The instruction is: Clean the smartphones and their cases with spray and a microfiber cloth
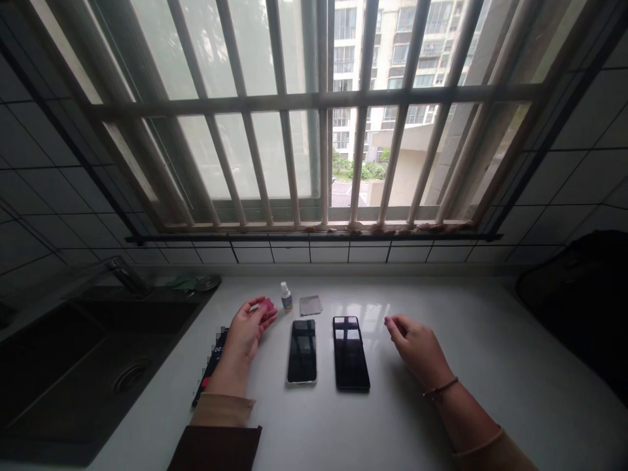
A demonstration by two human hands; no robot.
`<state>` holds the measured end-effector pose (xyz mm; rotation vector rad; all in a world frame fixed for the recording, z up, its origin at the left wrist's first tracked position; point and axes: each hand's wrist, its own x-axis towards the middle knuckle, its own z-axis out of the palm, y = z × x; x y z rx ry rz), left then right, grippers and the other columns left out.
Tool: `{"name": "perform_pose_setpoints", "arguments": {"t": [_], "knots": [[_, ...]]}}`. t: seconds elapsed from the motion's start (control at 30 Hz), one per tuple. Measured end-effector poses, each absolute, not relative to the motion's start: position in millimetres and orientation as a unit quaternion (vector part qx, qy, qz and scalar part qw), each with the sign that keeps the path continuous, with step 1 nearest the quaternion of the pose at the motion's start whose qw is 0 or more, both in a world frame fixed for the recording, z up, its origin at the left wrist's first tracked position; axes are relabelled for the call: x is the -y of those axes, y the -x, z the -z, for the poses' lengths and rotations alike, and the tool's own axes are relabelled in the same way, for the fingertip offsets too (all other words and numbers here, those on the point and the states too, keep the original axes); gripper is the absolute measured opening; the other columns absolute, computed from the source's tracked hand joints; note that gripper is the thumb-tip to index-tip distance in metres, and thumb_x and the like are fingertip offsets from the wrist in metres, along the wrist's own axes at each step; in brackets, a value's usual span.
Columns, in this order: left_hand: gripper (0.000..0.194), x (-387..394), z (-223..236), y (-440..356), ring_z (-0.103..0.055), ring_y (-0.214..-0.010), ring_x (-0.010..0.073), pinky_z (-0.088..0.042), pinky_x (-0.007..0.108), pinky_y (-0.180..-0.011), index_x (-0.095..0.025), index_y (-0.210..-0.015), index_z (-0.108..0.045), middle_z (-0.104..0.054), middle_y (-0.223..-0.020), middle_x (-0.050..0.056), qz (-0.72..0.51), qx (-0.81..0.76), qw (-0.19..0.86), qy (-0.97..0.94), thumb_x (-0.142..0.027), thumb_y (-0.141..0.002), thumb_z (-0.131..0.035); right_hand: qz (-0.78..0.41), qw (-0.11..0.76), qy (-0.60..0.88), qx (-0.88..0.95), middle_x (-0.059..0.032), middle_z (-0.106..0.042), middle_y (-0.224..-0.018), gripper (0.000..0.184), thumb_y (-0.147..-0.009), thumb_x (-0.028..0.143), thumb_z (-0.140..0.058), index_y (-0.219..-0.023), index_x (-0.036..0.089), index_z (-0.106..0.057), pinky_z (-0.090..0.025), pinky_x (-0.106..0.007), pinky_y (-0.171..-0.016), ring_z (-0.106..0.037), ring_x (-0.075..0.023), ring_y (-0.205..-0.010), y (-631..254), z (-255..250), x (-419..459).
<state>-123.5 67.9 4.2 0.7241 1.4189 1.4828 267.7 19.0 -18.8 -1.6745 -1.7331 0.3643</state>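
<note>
Two dark phones lie face up side by side on the white counter (441, 314), the left phone (301, 350) and the right phone (350, 352). My left hand (245, 340) rests left of them, its fingertips pinched on a small pink object (267, 309). My right hand (417, 347) rests to the right of the phones with its fingers curled loosely and nothing visible in them. Behind the phones stand a small white dropper bottle (286, 297) and a folded grey cloth (311, 305). A third dark device (212, 363) lies partly under my left forearm.
A dark sink (98, 366) with a tap (125, 273) fills the left side. A black bag (579, 301) sits at the right against the tiled wall. A barred window (318, 131) is straight ahead.
</note>
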Motion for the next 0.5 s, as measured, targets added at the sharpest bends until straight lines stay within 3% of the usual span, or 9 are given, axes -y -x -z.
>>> {"name": "perform_pose_setpoints", "arguments": {"t": [0.1, 0.27, 0.5], "knots": [[0.022, -72, 2, 128, -0.076, -0.085, 0.0153, -0.063, 0.028, -0.081, -0.017, -0.117, -0.064, -0.076, -0.102, 0.011, -0.564, -0.608, 0.456, -0.323, -0.010, -0.096, -0.064, -0.145, 0.343, 0.644, 0.668, -0.0022, -0.067, -0.063, 0.049, -0.103, 0.060, -0.045, -0.078, 0.023, -0.066, -0.034, -0.028, -0.057, -0.060, -0.0190, -0.056, -268, 19, -20], [0.031, -92, 3, 150, -0.073, -0.069, 0.0182, -0.057, 0.026, -0.062, -0.018, -0.114, -0.062, -0.074, -0.080, 0.005, -0.465, -0.688, 0.405, -0.383, -0.005, -0.087, -0.066, -0.137, 0.341, 0.642, 0.673, -0.0020, -0.065, -0.062, 0.050, -0.103, 0.060, -0.044, -0.076, 0.023, -0.063, -0.034, -0.028, -0.058, -0.059, -0.0185, -0.056, -267, 18, -20], [0.014, -133, -20, 187, -0.058, -0.050, 0.0152, -0.040, 0.023, -0.051, -0.019, -0.075, -0.066, -0.068, -0.060, 0.001, -0.343, -0.730, 0.325, -0.493, -0.007, -0.068, -0.071, -0.137, 0.343, 0.635, 0.679, -0.0027, -0.064, -0.061, 0.053, -0.104, 0.062, -0.042, -0.074, 0.023, -0.063, -0.033, -0.028, -0.056, -0.058, -0.0190, -0.056, -265, 17, -17]]}}
